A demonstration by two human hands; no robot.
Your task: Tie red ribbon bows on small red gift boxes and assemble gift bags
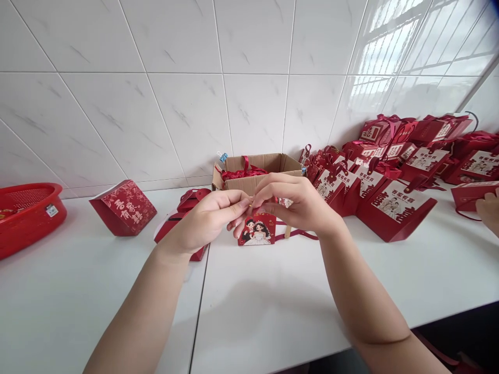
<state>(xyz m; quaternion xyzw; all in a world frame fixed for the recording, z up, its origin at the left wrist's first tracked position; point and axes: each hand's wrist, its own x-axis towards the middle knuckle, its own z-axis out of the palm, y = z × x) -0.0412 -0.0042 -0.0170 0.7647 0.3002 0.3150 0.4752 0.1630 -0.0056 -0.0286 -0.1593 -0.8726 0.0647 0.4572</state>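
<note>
My left hand (212,221) pinches a small yellowish piece (250,204) between thumb and finger, and the grip is narrow. My right hand (300,200) comes to the same place from the other side, with its fingers bent and near together. Whether these fingers also close on the piece, I cannot tell, because it is too small and partly hidden.

Just under and behind my fingers is the red card (258,231), with a printed couple in wedding clothes; my hands cover its upper part. To the right of the card, a dark red ribbon (306,234) lies on the white table (249,306). Beside my left wrist there are red packages (191,200), partly covered by this hand.

Behind my hands stands an open carton (284,163) with red ribbons (249,172) inside, and a blue clip (223,157) is on its left corner. Farther left, a red box (127,209) with pale writing rests tilted, and after it is a red plastic basket (35,221). On the right side, many red gift boxes (393,208) are gathered, some on top of others. At the far right edge, another person's hand (489,210) touches a red box there.
</note>
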